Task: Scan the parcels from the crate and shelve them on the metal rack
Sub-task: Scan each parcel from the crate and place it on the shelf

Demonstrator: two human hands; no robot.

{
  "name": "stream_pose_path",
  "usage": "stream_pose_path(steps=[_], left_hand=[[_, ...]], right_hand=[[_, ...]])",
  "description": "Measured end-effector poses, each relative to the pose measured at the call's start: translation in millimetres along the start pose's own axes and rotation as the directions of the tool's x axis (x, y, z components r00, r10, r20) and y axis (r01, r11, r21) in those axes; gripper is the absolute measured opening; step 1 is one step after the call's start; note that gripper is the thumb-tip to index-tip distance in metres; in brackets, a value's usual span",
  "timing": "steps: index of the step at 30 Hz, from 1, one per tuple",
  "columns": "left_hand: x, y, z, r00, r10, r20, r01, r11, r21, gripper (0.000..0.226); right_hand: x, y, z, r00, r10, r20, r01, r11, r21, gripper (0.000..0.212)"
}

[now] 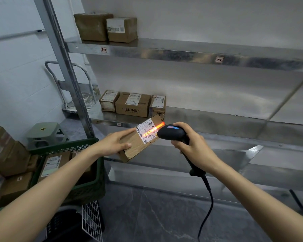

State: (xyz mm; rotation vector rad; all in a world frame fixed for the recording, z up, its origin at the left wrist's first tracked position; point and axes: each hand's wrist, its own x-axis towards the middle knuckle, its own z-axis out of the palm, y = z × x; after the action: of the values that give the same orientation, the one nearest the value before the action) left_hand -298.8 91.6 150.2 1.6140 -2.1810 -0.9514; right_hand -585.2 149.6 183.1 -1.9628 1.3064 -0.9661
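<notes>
Several brown boxes (5, 161) are sitting stacked at the far left, pressing up against a dark green crate (87, 173) that is holding more labelled parcels (53, 165). Behind the crate a pale green stool (44, 132) is standing on the floor, and a grey hand truck (72, 88) is leaning near the wall beyond the rack's upright post.

Moving across, the person's left hand (115, 143) is wrapping around the near end of a small cardboard parcel (138, 143), fingers lying over its top face and thumb tucking down its side. The parcel is hanging in the air, tilted, in front of the middle shelf of the metal rack (217, 119), with its far end and white shipping label (146, 131) sticking out past the fingertips towards the right. An orange-red beam is glowing across the label's upper edge.

Just right of that label, the right hand (192, 144) is clenching the handle of a black barcode scanner (173, 134), whose head is pointing at the label and nearly touching the parcel's corner. Its cable (208, 203) is trailing down towards the floor.

On the middle shelf, behind the held parcel, three boxes (133, 105) are sitting side by side, one printed SIBIONICS. Two more boxes (106, 27) are resting together on the top shelf.
</notes>
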Motion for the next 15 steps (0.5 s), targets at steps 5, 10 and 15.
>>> stream_pose_path(steps=[5, 10, 15], left_hand=[[0.1, 0.3, 0.2, 1.0, -0.004, -0.002, 0.004, 1.0, 0.017, 0.068], [-1.8, 1.1, 1.3, 1.0, -0.009, -0.001, 0.009, 1.0, 0.012, 0.068], [-3.7, 2.6, 1.7, 1.0, -0.009, -0.007, 0.009, 1.0, -0.006, 0.067]], right_hand=[[-0.6, -1.6, -1.3, 1.0, 0.0, 0.006, 0.0, 1.0, 0.01, 0.045], [-1.9, -3.0, -1.1, 1.0, 0.005, 0.007, -0.005, 1.0, -0.003, 0.046], [-2.4, -3.0, -1.4, 1.0, 0.005, 0.001, -0.005, 1.0, -0.001, 0.043]])
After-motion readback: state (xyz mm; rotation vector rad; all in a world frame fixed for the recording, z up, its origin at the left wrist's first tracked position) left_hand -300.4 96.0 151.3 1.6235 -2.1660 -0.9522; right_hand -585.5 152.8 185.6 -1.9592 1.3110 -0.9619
